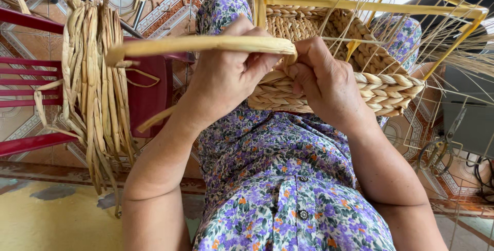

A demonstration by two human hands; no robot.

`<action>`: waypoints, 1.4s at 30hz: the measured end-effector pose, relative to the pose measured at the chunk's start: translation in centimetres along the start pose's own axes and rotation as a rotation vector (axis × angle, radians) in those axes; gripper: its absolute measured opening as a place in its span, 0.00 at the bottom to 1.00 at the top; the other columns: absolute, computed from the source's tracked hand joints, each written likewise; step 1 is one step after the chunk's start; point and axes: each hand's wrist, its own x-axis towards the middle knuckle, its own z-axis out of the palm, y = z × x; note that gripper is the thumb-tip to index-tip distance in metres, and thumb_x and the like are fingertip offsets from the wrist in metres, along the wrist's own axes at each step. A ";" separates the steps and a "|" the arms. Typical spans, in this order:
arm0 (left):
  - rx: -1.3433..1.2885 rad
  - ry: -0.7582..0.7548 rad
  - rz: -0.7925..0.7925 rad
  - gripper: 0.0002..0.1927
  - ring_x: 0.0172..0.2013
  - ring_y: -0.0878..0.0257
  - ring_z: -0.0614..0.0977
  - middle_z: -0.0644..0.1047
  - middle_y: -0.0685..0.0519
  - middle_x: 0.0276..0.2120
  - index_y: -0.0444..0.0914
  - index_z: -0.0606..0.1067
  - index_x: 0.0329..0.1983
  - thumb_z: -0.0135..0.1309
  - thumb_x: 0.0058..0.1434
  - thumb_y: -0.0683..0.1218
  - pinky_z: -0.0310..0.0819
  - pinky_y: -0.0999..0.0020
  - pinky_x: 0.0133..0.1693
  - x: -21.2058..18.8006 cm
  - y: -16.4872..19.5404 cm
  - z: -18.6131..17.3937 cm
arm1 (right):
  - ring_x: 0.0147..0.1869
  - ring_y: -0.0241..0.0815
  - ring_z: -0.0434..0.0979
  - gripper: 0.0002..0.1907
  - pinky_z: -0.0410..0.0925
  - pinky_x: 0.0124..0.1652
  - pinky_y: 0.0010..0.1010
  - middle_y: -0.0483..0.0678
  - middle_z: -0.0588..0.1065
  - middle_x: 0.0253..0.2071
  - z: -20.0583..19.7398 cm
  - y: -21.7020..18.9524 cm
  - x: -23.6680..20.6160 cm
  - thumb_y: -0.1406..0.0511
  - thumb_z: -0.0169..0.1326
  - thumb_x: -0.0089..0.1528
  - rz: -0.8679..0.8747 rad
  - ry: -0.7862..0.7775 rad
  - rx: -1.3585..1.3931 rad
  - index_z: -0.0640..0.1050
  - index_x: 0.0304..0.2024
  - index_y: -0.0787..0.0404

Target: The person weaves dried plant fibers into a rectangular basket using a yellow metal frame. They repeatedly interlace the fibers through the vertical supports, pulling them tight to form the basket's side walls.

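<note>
Patterned floor tiles lie beneath my lap, where a half-woven basket (pixel 381 83) on its yellow wire frame (pixel 370 5) rests. My left hand (pixel 224 78) and right hand (pixel 321 83) both pinch one flat reed strand (pixel 195 45) at the basket's near rim. Spare reeds (pixel 95 86) drape a red chair (pixel 31 71). Risk: bent too sharply, the strand may crack.

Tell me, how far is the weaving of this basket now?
Done: the lower braided rows of the basket on the yellow wire frame. In hand: the left hand and right hand work a flat straw strand in. Left: the bare upper frame; a straw bundle waits.
</note>
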 end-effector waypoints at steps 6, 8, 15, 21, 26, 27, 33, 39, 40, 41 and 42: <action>-0.897 0.082 -0.429 0.21 0.37 0.64 0.87 0.84 0.48 0.38 0.32 0.76 0.46 0.47 0.74 0.56 0.88 0.70 0.40 -1.1 3.6 -1.2 | 0.37 0.42 0.84 0.05 0.75 0.34 0.33 0.49 0.81 0.36 1.3 -0.3 1.0 0.69 0.57 0.70 -0.078 0.096 -0.209 0.74 0.47 0.61; -0.882 0.116 -0.328 0.28 0.42 0.63 0.88 0.83 0.49 0.44 0.32 0.74 0.54 0.47 0.74 0.62 0.89 0.68 0.42 -1.5 4.6 -1.3 | 0.31 0.42 0.83 0.03 0.73 0.31 0.34 0.49 0.81 0.31 1.6 -0.4 1.0 0.67 0.59 0.69 -0.017 0.062 -0.296 0.78 0.43 0.59; 0.637 0.040 -0.069 0.37 0.38 0.55 0.78 0.79 0.50 0.40 0.31 0.72 0.55 0.57 0.59 0.66 0.74 0.58 0.42 -3.7 3.1 -1.1 | 0.38 0.44 0.83 0.07 0.74 0.35 0.33 0.50 0.79 0.37 1.3 -0.4 0.5 0.70 0.56 0.69 -0.163 0.048 -0.167 0.75 0.49 0.62; 0.715 -0.478 -0.447 0.14 0.37 0.63 0.73 0.79 0.60 0.40 0.48 0.79 0.51 0.55 0.68 0.57 0.64 0.64 0.41 -3.1 2.0 -4.1 | 0.38 0.41 0.84 0.05 0.74 0.35 0.30 0.49 0.80 0.36 2.1 -0.4 0.7 0.72 0.56 0.70 -0.119 0.114 -0.087 0.72 0.44 0.64; 0.645 -0.122 0.183 0.34 0.39 0.57 0.73 0.74 0.46 0.38 0.30 0.74 0.56 0.60 0.51 0.56 0.75 0.66 0.40 -2.5 5.0 -3.4 | 0.29 0.35 0.79 0.05 0.73 0.27 0.24 0.45 0.81 0.37 0.1 -0.9 0.9 0.71 0.50 0.68 0.116 0.090 0.148 0.70 0.46 0.65; 0.727 -0.137 0.198 0.30 0.39 0.59 0.73 0.74 0.48 0.38 0.31 0.75 0.56 0.60 0.51 0.49 0.76 0.68 0.40 -2.3 5.2 -2.6 | 0.27 0.36 0.79 0.02 0.72 0.25 0.25 0.46 0.82 0.36 -0.3 -1.0 0.7 0.71 0.51 0.69 0.109 0.149 0.100 0.72 0.43 0.65; 0.788 -0.357 0.056 0.16 0.31 0.67 0.74 0.75 0.54 0.33 0.35 0.79 0.55 0.64 0.65 0.40 0.71 0.77 0.30 -1.9 4.5 -4.4 | 0.41 0.44 0.82 0.13 0.76 0.39 0.32 0.53 0.79 0.45 0.8 -1.7 -0.4 0.68 0.58 0.67 -0.390 0.093 -0.230 0.77 0.53 0.68; 0.639 0.014 0.172 0.14 0.39 0.51 0.79 0.79 0.52 0.37 0.38 0.78 0.43 0.66 0.58 0.49 0.72 0.56 0.41 -1.3 10.2 -7.6 | 0.35 0.43 0.82 0.08 0.76 0.34 0.34 0.51 0.78 0.37 2.9 -0.4 0.4 0.68 0.59 0.68 -0.244 0.062 -0.191 0.77 0.48 0.65; 0.578 0.032 0.199 0.17 0.39 0.52 0.80 0.79 0.54 0.37 0.40 0.77 0.43 0.67 0.56 0.52 0.71 0.57 0.41 -0.9 10.9 -6.9 | 0.36 0.44 0.83 0.08 0.76 0.35 0.34 0.52 0.78 0.38 3.0 -0.2 0.4 0.69 0.58 0.69 -0.236 0.085 -0.192 0.76 0.48 0.66; 0.516 0.050 0.225 0.20 0.39 0.54 0.80 0.79 0.56 0.37 0.41 0.76 0.43 0.67 0.54 0.56 0.71 0.58 0.41 -0.6 11.0 -6.2 | 0.37 0.44 0.83 0.07 0.76 0.36 0.34 0.52 0.78 0.38 3.0 0.0 0.2 0.70 0.57 0.70 -0.228 0.108 -0.193 0.74 0.49 0.66; 0.575 0.031 0.195 0.23 0.39 0.54 0.80 0.79 0.53 0.39 0.38 0.76 0.45 0.67 0.53 0.55 0.73 0.60 0.40 -0.4 10.5 -5.1 | 0.38 0.44 0.83 0.07 0.76 0.36 0.34 0.52 0.79 0.38 3.0 0.1 0.1 0.71 0.55 0.71 -0.215 0.123 -0.176 0.72 0.50 0.66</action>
